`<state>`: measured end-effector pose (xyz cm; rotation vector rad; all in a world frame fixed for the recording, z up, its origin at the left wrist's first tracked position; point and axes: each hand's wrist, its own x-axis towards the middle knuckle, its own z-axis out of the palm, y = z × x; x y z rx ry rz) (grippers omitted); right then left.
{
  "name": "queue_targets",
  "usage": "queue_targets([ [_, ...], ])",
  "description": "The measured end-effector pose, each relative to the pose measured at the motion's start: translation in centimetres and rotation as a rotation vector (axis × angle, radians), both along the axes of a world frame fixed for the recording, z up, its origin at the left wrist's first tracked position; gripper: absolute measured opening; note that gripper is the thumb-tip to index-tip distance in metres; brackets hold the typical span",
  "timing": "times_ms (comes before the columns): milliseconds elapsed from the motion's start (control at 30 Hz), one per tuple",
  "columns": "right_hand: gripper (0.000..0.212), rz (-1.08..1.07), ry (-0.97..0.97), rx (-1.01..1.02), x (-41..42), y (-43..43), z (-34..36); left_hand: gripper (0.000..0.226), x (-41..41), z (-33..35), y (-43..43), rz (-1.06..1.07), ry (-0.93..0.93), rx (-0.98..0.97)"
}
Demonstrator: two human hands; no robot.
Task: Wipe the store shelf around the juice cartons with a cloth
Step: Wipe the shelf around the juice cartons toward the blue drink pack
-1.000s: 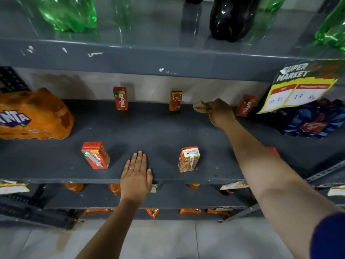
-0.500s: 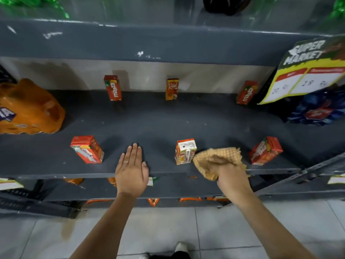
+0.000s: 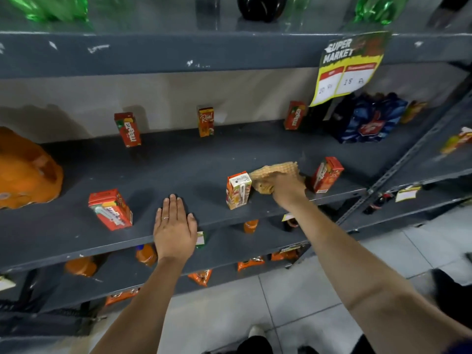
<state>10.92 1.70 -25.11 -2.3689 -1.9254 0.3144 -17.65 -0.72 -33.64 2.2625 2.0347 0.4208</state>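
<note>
In the head view, a dark grey metal shelf (image 3: 178, 169) is seen running across the middle of the frame, with six small juice cartons standing on it. Along the back wall, a red upright carton (image 3: 127, 129) is placed left of centre, an orange carton marked "Real" (image 3: 205, 121) at centre, and a second red carton (image 3: 295, 115) to the right, below a yellow and green supermarket price card (image 3: 350, 67) hung from the shelf above. Near the front edge, a red carton with a straw on its face (image 3: 111, 209) is set at the lower left of the shelf, a white-topped orange carton (image 3: 238, 189) at centre, and a tilted red carton (image 3: 326, 174) to the right. A tan waffle-weave cloth (image 3: 277, 172) is pressed onto the shelf surface between the white-topped carton and the tilted red carton, just beside the former. The cloth is bunched and clenched in the right hand (image 3: 287, 191). The left hand (image 3: 175, 226) is laid flat on the front edge of the shelf, fingers extended and nothing gripped, between the two front-left cartons. An orange shrink-wrapped bottle pack (image 3: 26, 172) is seen at the far left, and a blue wrapped bottle pack (image 3: 370, 118) at the upper right.
</note>
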Motion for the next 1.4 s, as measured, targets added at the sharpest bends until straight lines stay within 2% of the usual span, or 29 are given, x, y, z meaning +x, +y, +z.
queue_targets([
  [167, 0.057, 0.018, 0.094, 0.051, 0.0, -4.8, -1.9, 0.052, 0.2, 0.1, -0.5, -0.033, -0.104, 0.065],
  [333, 0.057, 0.209, 0.176, 0.070, 1.7, -8.2, -0.9, 0.048, 1.4, 0.6, -1.9, -0.044, -0.205, 0.202],
  [400, 0.056, 0.267, 0.234, 0.041, 3.4, -8.1, 0.8, 0.050, 3.6, 0.5, -4.5, -0.175, -0.236, 0.278],
  [467, 0.049, 0.308, 0.311, 0.080, 5.9, -7.4, 3.7, 0.051, 7.9, -0.2, -7.4, -0.409, -0.305, 0.289],
  [567, 0.038, 0.387, 0.427, 0.328, 11.0, -4.4, 9.7, 0.051, 15.0, -0.6, -8.5, -0.660, -0.327, 0.186],
  [633, 0.042, 0.358, 0.396, 0.448, 15.1, -0.2, 11.6, 0.049, 18.8, 0.6, -6.2, -0.623, -0.350, 0.141],
  [667, 0.046, 0.324, 0.387, 0.442, 16.5, 2.1, 12.2, 0.047, 20.3, 1.4, -4.6, -0.566, -0.371, 0.135],
  [767, 0.036, 0.245, 0.456, 0.159, 19.2, 8.0, 11.3, 0.046, 23.2, 3.1, 0.0, -0.391, -0.362, 0.100],
  [833, 0.035, 0.226, 0.401, -0.030, 19.8, 10.4, 8.6, 0.051, 24.2, 3.0, 2.2, -0.282, -0.306, 0.050],
  [900, 0.039, 0.225, 0.345, -0.088, 19.9, 11.7, 5.3, 0.058, 25.0, 2.2, 3.0, -0.165, -0.244, -0.018],
  [967, 0.049, 0.315, 0.309, -0.140, 19.8, 12.6, 2.6, 0.063, 25.6, 1.9, 2.8, -0.094, -0.195, -0.038],
  [1033, 0.049, 0.369, 0.232, -0.187, 19.6, 13.4, 0.6, 0.064, 25.8, 2.0, 2.6, -0.084, -0.154, -0.005],
  [1133, 0.059, 0.587, 0.178, -0.312, 19.8, 12.3, -0.4, 0.062, 25.9, 1.9, 2.7, -0.079, -0.096, 0.039],
  [1200, 0.046, 0.621, 0.229, -0.290, 20.9, 11.5, -0.6, 0.060, 25.9, 1.8, 2.7, -0.080, -0.059, 0.043],
  [1267, 0.039, 0.523, 0.247, -0.237, 22.0, 10.7, -0.1, 0.059, 26.0, 1.7, 2.8, -0.083, -0.024, 0.042],
  [1400, 0.048, 0.371, 0.122, -0.173, 24.1, 8.4, -0.8, 0.058, 26.1, 1.7, 2.8, -0.074, 0.008, 0.043],
])
